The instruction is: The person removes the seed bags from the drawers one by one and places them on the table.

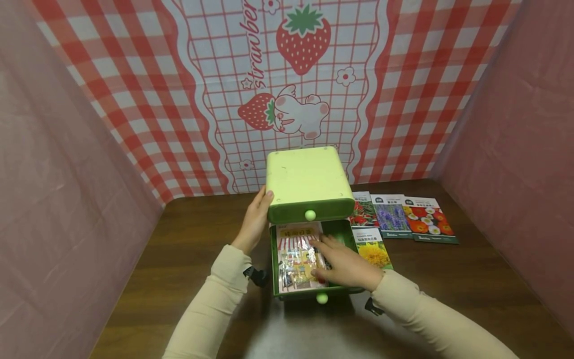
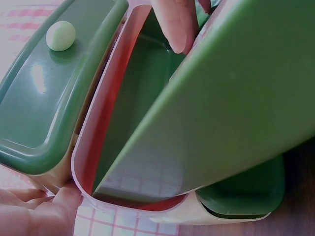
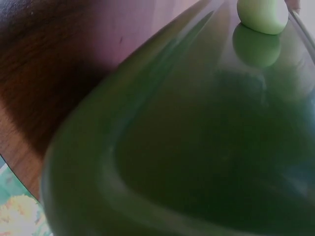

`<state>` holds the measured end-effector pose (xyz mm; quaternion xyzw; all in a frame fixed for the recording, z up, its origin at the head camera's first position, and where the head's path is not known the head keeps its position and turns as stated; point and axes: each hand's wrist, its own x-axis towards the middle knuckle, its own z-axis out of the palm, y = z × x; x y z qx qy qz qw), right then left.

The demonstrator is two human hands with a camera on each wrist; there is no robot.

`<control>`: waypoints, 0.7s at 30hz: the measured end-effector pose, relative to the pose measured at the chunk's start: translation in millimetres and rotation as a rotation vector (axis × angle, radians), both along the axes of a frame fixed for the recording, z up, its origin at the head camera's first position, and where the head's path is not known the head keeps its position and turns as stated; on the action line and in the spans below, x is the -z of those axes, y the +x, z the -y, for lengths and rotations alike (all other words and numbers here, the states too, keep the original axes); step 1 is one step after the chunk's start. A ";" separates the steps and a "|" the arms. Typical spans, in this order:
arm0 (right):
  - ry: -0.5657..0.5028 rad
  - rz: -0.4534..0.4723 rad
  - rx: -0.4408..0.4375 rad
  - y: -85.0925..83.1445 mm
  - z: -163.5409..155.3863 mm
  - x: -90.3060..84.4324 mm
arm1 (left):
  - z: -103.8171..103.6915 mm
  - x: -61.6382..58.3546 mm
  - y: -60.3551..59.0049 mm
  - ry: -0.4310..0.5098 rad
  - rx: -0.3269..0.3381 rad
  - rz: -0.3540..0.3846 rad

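Observation:
A light green mini drawer cabinet (image 1: 307, 177) stands on the brown table (image 1: 188, 239). Its upper drawer is closed, with a round knob (image 1: 310, 215). The lower drawer (image 1: 345, 230) is pulled out toward me and holds a colourful printed packet (image 1: 293, 252). My right hand (image 1: 320, 257) lies flat inside the drawer, fingers on the packet's right side. My left hand (image 1: 262, 199) rests against the cabinet's left side, thumb near the front corner. In the left wrist view a finger (image 2: 179, 24) and the thumb (image 2: 56, 204) touch the cabinet shell. The right wrist view shows the drawer front (image 3: 197, 147) and its knob (image 3: 262, 14).
Several seed packets (image 1: 405, 215) lie in a row on the table right of the cabinet, and a sunflower packet (image 1: 373, 248) lies beside the open drawer. Pink cloth walls stand at left and right, and a strawberry-print backdrop (image 1: 300, 75) behind.

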<state>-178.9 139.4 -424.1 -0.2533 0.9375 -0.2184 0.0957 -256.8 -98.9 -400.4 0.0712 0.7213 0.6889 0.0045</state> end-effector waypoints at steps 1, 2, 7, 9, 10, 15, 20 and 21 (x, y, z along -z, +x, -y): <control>-0.004 0.007 -0.003 -0.1 0.1 0.4 | 0.2 -0.1 0.2 -0.002 0.000 0.004; -0.008 0.011 -0.004 -0.2 0.1 0.7 | 0.3 -0.1 0.2 -0.003 0.000 0.007; -0.021 0.026 -0.009 -1.6 0.6 2.2 | 0.7 0.4 -0.2 -0.008 -0.003 0.011; -0.028 0.028 -0.016 -2.3 0.7 2.8 | 0.8 0.7 -0.3 -0.005 -0.001 0.007; -0.032 0.029 -0.017 -2.8 0.7 3.0 | 0.6 0.7 -0.2 -0.002 0.001 0.004; -0.068 0.046 -0.014 -3.6 1.3 3.2 | 0.4 0.3 -0.3 -0.002 0.000 -0.002; -0.119 0.083 0.001 -2.7 2.1 1.2 | 0.6 0.1 0.1 -0.022 -0.005 0.008; -0.126 0.090 0.003 -2.7 2.2 1.1 | 0.7 0.1 0.4 -0.025 -0.006 0.010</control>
